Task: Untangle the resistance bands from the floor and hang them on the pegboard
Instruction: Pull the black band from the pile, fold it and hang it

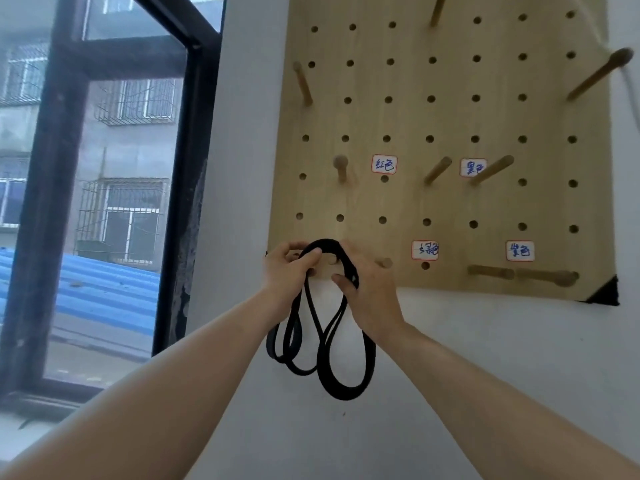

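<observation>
Head view shows left hand (289, 271) and right hand (367, 289) gripping looped black rubber band (329, 341) at wooden pegboard (450, 126); next, hook a peg.

Wooden pegboard (408, 199) on white wall (485, 358), grid of holes. Wooden pegs (438, 169) stick out: 3 in middle row, 2 long ones at bottom right. 4 white labels (520, 251), red borders, blue handwriting. Black resistance band (370, 358) loops round bottom-left peg area, coils hanging below board edge; resting on peg unclear.
</observation>
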Tool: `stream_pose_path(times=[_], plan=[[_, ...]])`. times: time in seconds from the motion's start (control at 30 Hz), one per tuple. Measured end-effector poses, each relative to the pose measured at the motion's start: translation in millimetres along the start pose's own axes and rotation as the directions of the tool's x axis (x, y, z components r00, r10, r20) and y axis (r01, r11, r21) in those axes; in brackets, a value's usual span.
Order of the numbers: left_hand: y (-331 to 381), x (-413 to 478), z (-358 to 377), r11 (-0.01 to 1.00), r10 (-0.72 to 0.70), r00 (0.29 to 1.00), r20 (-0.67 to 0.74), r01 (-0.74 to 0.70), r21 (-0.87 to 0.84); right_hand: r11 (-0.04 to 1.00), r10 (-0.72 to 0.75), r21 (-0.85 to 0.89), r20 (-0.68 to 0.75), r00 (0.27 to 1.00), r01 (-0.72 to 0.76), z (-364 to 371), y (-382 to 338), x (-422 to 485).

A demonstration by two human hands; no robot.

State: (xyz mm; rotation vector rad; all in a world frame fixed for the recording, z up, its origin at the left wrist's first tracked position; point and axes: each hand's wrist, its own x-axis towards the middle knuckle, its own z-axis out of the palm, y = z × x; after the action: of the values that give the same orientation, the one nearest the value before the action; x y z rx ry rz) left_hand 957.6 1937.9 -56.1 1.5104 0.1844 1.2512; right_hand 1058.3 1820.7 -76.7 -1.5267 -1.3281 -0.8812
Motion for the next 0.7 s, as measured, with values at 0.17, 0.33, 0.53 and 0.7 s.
stream_pose_path(times=[0.17, 0.33, 0.53, 0.7], plan=[[-22, 24, 6, 0.989, -0.054, 0.999, 0.003, 0.053, 0.136, 0.996, 0.065, 0.064, 0.062, 0.996, -0.069, 15, 19, 12], [-31, 18, 3, 0.967, -0.009, 1.0, 0.028, 0.002, 0.255, 0.993, 0.102, 0.045, 0.154, 0.983, -0.11, 28, 27, 11], [-30, -32, -25, 0.914, 0.101, 0.993, 0.068, -0.12, 0.387, 0.974, 0.204, 0.051, 0.234, 0.951, -0.222, 2, 17, -30], [-25, -94, -49, 0.905, 0.027, 0.974, 0.223, -0.119, 0.409, 0.957, 0.29, -0.07, 0.272, 0.918, -0.281, -32, -9, -79]])
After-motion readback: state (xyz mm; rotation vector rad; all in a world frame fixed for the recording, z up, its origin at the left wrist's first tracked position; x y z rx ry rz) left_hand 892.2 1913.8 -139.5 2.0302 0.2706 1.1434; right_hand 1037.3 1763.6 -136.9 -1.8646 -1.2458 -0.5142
